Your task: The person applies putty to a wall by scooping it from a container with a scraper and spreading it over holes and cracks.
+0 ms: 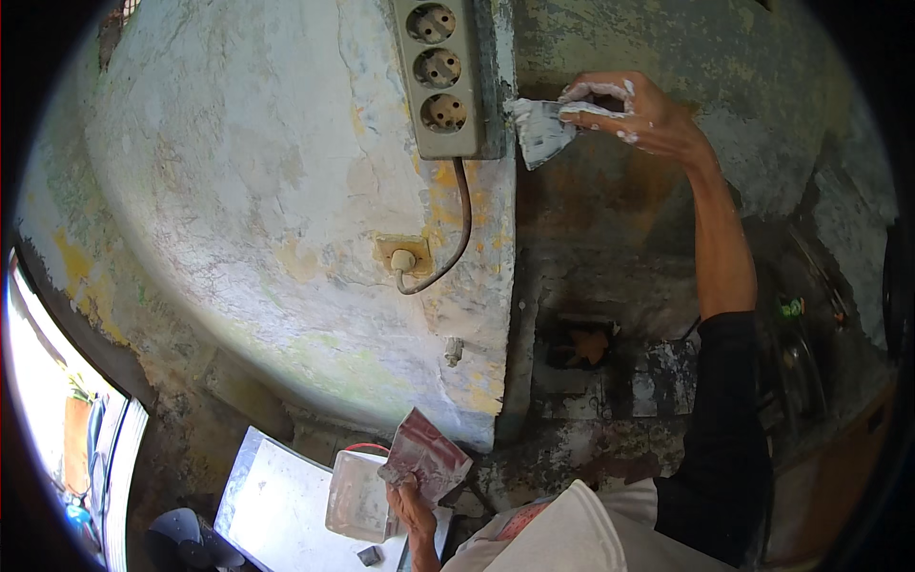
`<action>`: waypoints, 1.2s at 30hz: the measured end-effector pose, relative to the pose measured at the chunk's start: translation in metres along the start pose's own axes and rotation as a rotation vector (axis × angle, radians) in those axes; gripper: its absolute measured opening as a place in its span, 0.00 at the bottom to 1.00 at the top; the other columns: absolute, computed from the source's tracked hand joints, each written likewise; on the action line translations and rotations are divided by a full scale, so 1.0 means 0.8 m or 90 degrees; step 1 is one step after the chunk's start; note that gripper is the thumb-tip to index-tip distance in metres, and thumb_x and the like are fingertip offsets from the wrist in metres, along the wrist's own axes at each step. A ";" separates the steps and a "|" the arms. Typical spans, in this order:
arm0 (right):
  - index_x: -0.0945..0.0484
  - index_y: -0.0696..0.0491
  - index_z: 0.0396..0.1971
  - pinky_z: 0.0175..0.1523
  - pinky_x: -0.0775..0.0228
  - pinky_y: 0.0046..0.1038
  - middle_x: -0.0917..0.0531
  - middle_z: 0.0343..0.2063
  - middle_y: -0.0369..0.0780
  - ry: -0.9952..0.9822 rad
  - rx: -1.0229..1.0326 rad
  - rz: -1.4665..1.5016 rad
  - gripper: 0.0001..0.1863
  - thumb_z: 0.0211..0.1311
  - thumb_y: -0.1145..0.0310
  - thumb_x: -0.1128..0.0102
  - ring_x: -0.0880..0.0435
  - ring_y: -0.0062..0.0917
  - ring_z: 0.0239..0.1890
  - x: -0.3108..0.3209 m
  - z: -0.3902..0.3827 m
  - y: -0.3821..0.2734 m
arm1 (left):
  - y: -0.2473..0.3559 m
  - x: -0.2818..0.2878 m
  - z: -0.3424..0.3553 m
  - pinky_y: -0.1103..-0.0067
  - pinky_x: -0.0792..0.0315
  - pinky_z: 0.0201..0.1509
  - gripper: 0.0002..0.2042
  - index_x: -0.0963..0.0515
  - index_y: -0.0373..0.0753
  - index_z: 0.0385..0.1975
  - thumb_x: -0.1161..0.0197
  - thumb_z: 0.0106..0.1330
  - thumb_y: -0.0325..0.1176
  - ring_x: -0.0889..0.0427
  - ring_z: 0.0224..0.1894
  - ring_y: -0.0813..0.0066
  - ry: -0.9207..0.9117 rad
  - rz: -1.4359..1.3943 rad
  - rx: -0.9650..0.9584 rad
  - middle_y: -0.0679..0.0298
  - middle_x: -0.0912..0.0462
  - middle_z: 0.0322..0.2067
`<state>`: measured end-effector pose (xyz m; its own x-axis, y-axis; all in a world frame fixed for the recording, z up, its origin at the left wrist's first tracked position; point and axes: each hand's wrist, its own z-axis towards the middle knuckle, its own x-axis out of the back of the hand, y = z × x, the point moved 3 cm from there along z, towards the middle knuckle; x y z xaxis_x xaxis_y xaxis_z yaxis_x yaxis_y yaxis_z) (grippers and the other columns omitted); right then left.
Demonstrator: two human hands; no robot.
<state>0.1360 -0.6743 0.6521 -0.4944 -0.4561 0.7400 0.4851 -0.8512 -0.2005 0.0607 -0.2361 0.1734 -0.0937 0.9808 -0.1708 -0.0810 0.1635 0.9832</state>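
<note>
My right hand (634, 114) is raised, its fingers closed on a scraper (543, 132) coated in white paste; the blade touches or nearly touches the wall's vertical corner, just right of a grey power strip (435, 76). White smears cover my fingers. Low in the view, my left hand (412, 505) grips a dull red, paste-smeared flat board (431, 453). Just left of it, a translucent tub (353, 491) with a red handle sits on a white panel (272, 494), near a small dark block (370, 556).
The wall (238, 172) is pale and mottled, with a plugged socket (402, 257) and small fitting (454, 352). A dark, stained recess (600, 238) lies right of the corner. A bright opening (43, 353) is at far left, a dark bladed object (181, 539) below.
</note>
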 end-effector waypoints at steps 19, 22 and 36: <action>0.25 0.54 0.62 0.38 0.23 0.31 0.13 0.45 0.43 0.218 -0.252 0.187 0.17 0.80 0.64 0.45 0.15 0.27 0.36 -0.022 -0.091 0.038 | -0.002 -0.032 -0.009 0.75 0.31 0.51 0.18 0.24 0.32 0.53 0.46 0.72 0.39 0.25 0.44 0.73 0.065 -0.026 0.059 0.62 0.21 0.44; 0.25 0.54 0.63 0.48 0.21 0.34 0.15 0.50 0.45 0.374 -0.012 -0.053 0.16 0.81 0.69 0.47 0.14 0.33 0.46 -0.046 -0.093 -0.002 | 0.013 -0.034 -0.005 0.76 0.31 0.50 0.19 0.24 0.32 0.54 0.46 0.72 0.39 0.24 0.43 0.73 0.048 -0.017 0.051 0.62 0.19 0.42; 0.18 0.48 0.60 0.56 0.23 0.40 0.20 0.57 0.46 0.419 0.270 -0.108 0.34 0.53 0.92 0.40 0.17 0.44 0.55 -0.093 -0.006 0.088 | 0.036 -0.051 -0.015 0.73 0.30 0.50 0.19 0.23 0.30 0.50 0.47 0.72 0.40 0.25 0.43 0.70 0.035 0.039 -0.030 0.59 0.20 0.41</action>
<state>0.2034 -0.7020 0.5798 -0.8458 -0.5017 0.1813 0.5328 -0.8117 0.2392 0.0505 -0.2726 0.2077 -0.1538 0.9815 -0.1142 -0.1202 0.0961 0.9881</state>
